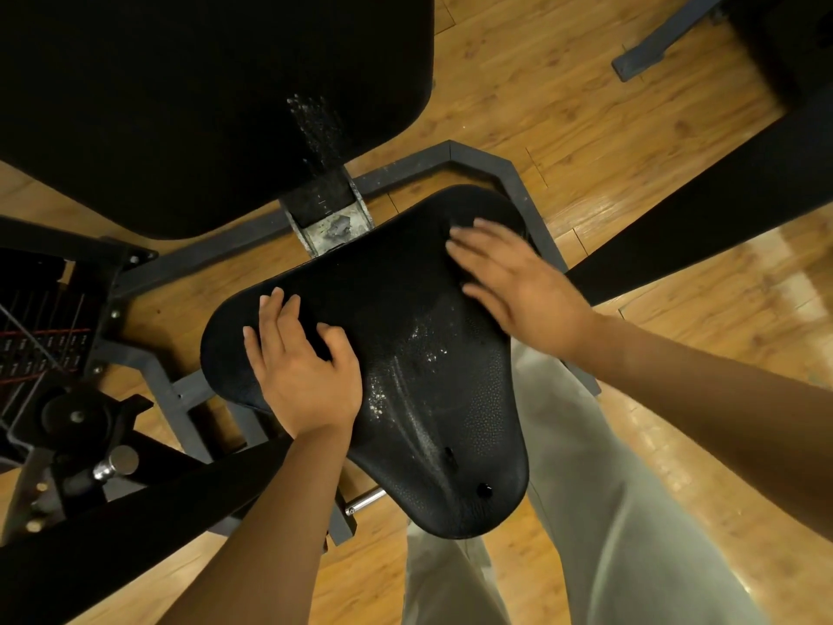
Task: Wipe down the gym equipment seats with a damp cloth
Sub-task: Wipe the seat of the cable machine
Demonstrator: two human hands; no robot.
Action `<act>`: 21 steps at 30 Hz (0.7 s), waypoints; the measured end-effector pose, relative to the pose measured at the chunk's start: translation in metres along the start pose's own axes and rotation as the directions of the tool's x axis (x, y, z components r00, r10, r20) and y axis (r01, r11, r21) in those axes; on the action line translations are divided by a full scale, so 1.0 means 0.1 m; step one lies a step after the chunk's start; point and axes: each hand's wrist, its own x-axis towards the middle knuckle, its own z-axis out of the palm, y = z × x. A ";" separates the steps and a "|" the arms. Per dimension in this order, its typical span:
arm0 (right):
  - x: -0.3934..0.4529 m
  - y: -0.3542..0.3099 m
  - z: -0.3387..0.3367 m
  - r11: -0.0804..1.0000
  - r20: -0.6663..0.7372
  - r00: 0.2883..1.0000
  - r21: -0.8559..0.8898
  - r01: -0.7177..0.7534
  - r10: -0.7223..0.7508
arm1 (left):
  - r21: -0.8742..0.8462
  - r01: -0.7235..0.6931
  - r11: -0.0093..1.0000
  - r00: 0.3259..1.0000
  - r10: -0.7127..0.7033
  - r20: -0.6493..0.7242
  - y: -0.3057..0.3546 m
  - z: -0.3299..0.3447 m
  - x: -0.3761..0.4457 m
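A black textured seat pad (419, 399) fills the middle of the head view, with shiny wet specks along its centre. My left hand (306, 367) rests on the seat's left part, fingers spread and slightly bent. My right hand (518, 286) lies flat on the seat's far right corner, fingers straight, and looks motion-blurred. Something dark and creased shows just beyond its fingertips (496, 214). I cannot tell whether that is a cloth or the seat's own edge.
A large black back pad (180, 106) stands beyond the seat, joined by a worn metal bracket (329, 223). A grey steel frame (518, 182) runs around the seat over wooden floor (586, 106). Weight-stack hardware (58, 354) sits at left. My grey trouser leg (586, 512) is beside the seat.
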 end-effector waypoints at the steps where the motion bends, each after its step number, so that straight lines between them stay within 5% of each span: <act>1: 0.11 0.04 -0.01 0.999 -0.032 0.998 -0.007 -0.048 0.047 | 0.000 0.001 1.000 1.000 -0.001 -0.001 0.00 0.00 0.00; 7: 0.18 -0.04 0.03 0.993 -0.153 0.983 0.073 -0.094 0.104 | -0.008 0.001 1.000 1.000 -0.001 0.001 0.00 -0.01 0.00; 17: -0.34 -0.31 0.06 0.924 0.028 0.933 0.149 0.351 -0.359 | -0.016 -0.006 1.000 1.000 0.006 -0.014 -0.02 0.02 0.00; 21: 0.12 -0.02 0.03 0.964 -0.024 0.971 0.122 0.237 -0.236 | -0.016 -0.005 1.000 1.000 0.005 -0.017 -0.02 0.01 0.00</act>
